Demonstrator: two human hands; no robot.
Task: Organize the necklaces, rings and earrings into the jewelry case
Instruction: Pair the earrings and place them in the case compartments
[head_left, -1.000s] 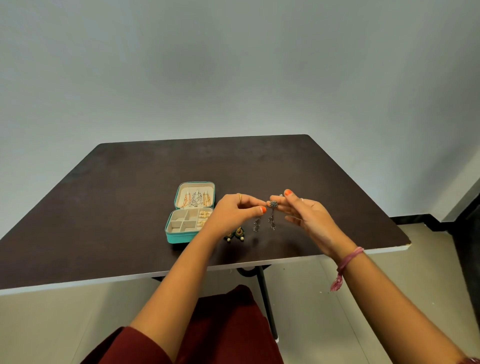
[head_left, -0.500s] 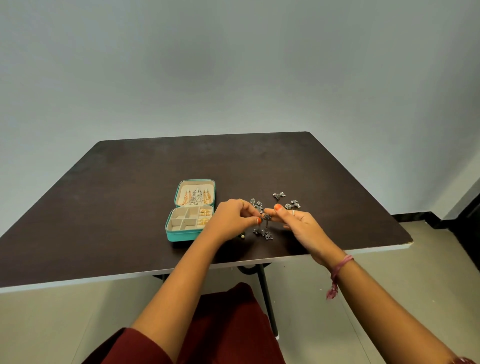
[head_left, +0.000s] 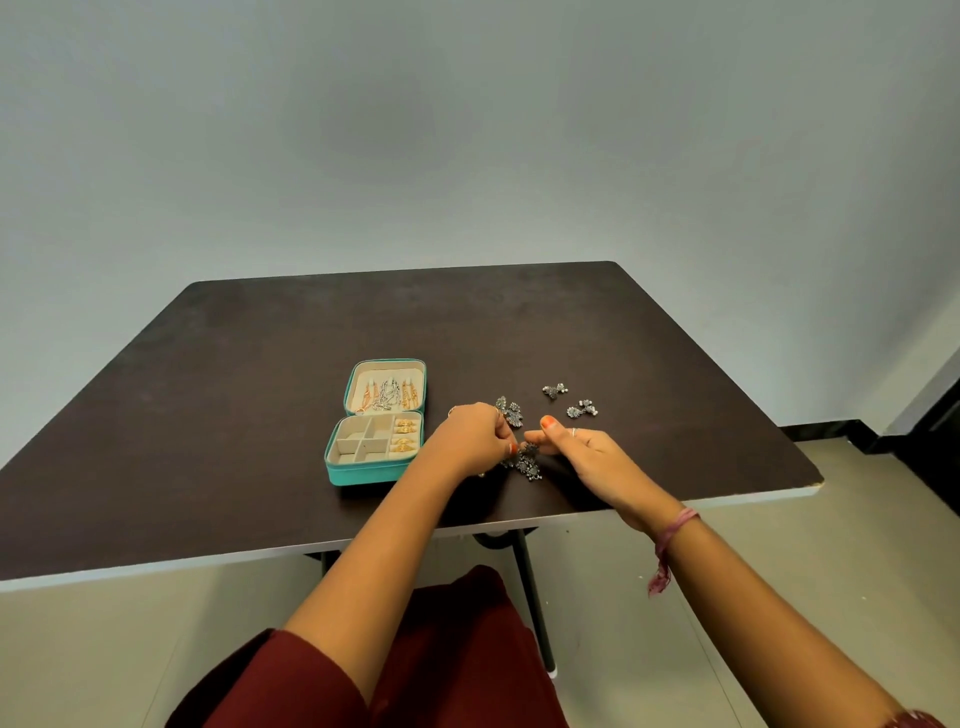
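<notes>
A teal jewelry case (head_left: 363, 475) lies open on the dark table (head_left: 234, 415). Its lid holds necklaces (head_left: 387, 393); gold rings (head_left: 404, 435) fill the right slots of its tray. My left hand (head_left: 467, 439) and my right hand (head_left: 582, 452) meet low over the table, both pinching a dark silver dangling earring (head_left: 527, 462). A second silver earring pair (head_left: 509, 410) lies just beyond my left hand. Two more silver earrings, one (head_left: 555, 389) and another (head_left: 582, 410), lie farther right.
The table's near edge (head_left: 675, 504) runs just under my wrists. A black table leg (head_left: 530, 587) drops below. A pale wall stands behind the table, with a dark baseboard (head_left: 831, 431) at the right. My lap in dark red cloth (head_left: 457, 649) is below.
Both hands have come down from mid-air to the table surface with the dangling earring. The view tilted, and the silver earrings behind the hands came into sight.
</notes>
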